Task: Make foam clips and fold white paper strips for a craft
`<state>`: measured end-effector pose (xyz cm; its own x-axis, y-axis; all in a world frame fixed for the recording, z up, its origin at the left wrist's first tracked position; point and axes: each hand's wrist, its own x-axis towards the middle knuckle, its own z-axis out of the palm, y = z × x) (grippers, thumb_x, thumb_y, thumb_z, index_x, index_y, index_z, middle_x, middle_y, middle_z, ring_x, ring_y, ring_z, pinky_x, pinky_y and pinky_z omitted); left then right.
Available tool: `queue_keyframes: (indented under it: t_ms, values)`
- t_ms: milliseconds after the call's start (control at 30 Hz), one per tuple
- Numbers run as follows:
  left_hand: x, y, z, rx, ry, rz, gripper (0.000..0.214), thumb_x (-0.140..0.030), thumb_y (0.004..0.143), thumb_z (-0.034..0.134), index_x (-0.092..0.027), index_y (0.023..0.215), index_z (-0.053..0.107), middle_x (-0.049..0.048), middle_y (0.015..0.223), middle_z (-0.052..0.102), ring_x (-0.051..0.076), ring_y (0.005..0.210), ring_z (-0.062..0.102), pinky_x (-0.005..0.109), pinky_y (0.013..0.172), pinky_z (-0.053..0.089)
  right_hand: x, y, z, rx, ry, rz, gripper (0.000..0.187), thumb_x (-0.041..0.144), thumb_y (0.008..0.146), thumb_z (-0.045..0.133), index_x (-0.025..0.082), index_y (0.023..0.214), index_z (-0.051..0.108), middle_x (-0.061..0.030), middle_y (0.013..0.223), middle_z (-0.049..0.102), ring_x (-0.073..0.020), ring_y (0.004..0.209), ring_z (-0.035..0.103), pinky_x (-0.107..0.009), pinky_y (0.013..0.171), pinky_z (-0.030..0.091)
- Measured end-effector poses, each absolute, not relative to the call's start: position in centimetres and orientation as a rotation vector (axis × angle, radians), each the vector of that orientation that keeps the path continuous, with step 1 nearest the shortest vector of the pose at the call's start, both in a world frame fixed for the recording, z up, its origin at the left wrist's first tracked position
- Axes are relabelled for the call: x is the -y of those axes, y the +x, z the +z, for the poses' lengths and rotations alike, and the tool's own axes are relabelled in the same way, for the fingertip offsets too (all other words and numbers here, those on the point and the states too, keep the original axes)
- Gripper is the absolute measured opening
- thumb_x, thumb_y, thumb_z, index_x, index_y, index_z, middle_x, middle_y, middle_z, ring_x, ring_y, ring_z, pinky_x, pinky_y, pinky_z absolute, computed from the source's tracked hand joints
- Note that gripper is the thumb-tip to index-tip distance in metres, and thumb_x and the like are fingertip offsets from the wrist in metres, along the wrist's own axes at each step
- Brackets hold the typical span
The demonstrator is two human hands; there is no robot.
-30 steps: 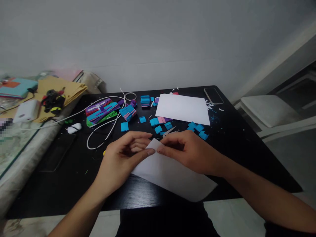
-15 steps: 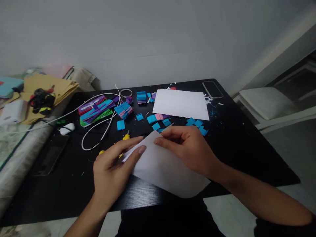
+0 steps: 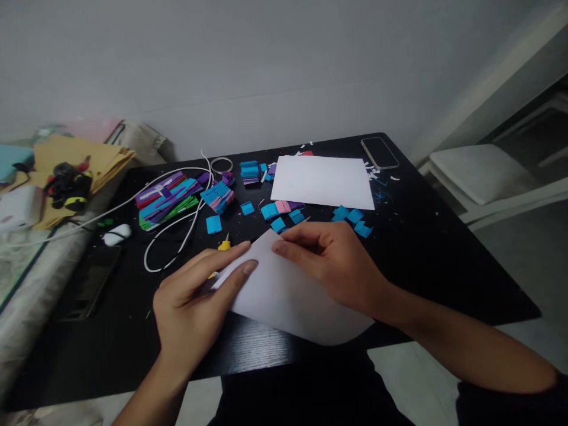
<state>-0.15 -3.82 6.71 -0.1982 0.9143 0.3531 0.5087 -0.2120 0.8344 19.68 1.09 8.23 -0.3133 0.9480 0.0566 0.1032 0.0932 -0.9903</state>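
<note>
Currently in hand: held sheet [image 3: 293, 290], white, over the near middle of the black table [image 3: 435, 260]; whether it rests on the tabletop cannot be told.
Left hand [image 3: 189, 305]: grasping the sheet's left side, thumb on the upper face, index finger along the edge.
Right hand [image 3: 344, 263]: pinching the sheet near its far corner, thumb on top, other fingers partly hidden.
Near table edge: just beyond the sheet's curved lower border, towards the person.
Room to move: widest to the right, where black tabletop runs past the forearm to the corner; tighter ahead, with blue pieces [image 3: 362, 229] near the right knuckles and a yellow tool [image 3: 225, 245] close behind the left fingers.
Sheet's corner: pointing away from the person, slightly left.
Sheet's long axis: seemingly slanting from that corner down to the right, partly covered by the right hand.
Far tabletop: flat sheet [image 3: 323, 180], white, among paper scraps, with a phone [image 3: 379, 152] near the far right corner.
Left tabletop: coloured strips [image 3: 171, 200] in a heap, beside a looped white cable [image 3: 153, 270].
Room: grey wall [image 3: 284, 71] behind the table, white seat [image 3: 481, 171] off to the right.
</note>
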Motion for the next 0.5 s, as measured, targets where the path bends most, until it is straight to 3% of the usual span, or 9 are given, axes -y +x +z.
queue_keyframes:
  t_ms: [200, 500]
  values:
    - [3.70, -0.46, 6.64, -1.652, 1.726, 1.361, 0.019, -0.034, 0.083, 0.084, -0.036, 0.102, 0.083, -0.0003, 0.097, 0.080, 0.019, 0.080, 0.070, 0.032, 0.065, 0.057, -1.10, 19.69, 8.25, 1.562, -1.063, 1.307, 0.012, 0.030, 0.091, 0.075, 0.021, 0.088, 0.082, -0.0005, 0.086, 0.081, -0.0153, 0.078, 0.074, -0.025, 0.068, 0.055]
    - [3.84, -0.28, 6.61, -1.702, 1.714, 1.400, 0.018, -0.036, 0.083, 0.084, -0.035, 0.100, 0.083, -0.0011, 0.087, 0.078, 0.012, 0.061, 0.059, 0.027, 0.047, 0.044, -0.90, 19.63, 8.47, 1.620, -1.086, 1.222, 0.016, 0.033, 0.095, 0.072, 0.022, 0.090, 0.082, 0.0004, 0.086, 0.081, -0.0152, 0.078, 0.074, -0.026, 0.068, 0.055]
